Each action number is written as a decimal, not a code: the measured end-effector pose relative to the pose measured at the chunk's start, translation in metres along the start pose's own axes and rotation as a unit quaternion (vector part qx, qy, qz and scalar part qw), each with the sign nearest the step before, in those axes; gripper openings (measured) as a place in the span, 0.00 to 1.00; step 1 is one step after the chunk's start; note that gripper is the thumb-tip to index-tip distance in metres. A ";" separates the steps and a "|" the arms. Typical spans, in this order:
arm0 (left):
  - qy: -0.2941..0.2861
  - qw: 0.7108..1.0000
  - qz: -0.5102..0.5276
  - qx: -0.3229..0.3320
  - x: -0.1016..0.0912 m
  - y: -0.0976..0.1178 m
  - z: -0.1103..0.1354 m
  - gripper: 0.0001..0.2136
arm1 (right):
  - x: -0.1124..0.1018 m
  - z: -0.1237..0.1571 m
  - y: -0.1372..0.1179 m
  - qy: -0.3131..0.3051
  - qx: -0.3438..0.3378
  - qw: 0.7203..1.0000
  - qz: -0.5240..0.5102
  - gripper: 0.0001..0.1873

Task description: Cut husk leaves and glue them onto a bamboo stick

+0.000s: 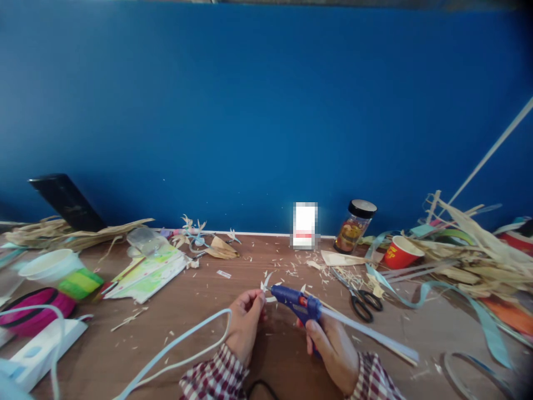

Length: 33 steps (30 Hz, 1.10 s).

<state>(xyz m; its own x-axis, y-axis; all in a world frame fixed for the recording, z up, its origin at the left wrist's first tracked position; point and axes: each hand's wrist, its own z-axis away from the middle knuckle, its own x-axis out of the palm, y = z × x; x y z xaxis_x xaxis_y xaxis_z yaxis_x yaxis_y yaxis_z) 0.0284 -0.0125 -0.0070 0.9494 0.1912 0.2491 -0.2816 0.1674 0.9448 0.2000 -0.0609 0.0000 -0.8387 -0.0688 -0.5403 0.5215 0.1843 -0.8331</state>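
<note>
Right hand [335, 347], grip wrapped round the handle of a blue hot-glue gun [289, 297], a translucent glue stick [375, 331] projecting from its rear; left hand [245, 323], fingertip grip pinching a small white petalled flower [265, 285] at the nozzle, over the brown surface [175, 311]; black-handled scissors [353, 292] lie farther right, near a red paper cup [402, 253]

The right hand [339, 350] hides much of the glue gun [287, 297]'s handle. Whether the nozzle touches the white piece [264, 285] at the left hand [245, 319] is too small to tell. The slip [224, 274]'s print is unreadable. Coarse blocks blur the white object [305, 222] by the wall [250, 111]. The bottom edge cuts off both sleeves [219, 375] and a black cable [263, 383].
</note>
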 end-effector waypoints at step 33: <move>0.009 1.000 0.001 0.010 -0.002 -0.003 -0.002 0.15 | 0.002 0.000 0.003 -0.003 0.003 1.000 0.011 0.27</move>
<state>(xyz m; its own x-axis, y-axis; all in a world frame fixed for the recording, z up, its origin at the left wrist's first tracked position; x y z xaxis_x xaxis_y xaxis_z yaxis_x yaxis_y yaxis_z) 0.0273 -0.0117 -0.0102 0.9464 0.2084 0.2467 -0.2799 0.1484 0.9485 0.1997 -0.0601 -0.0039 -0.8262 -0.0715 -0.5588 0.5404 0.1796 -0.8220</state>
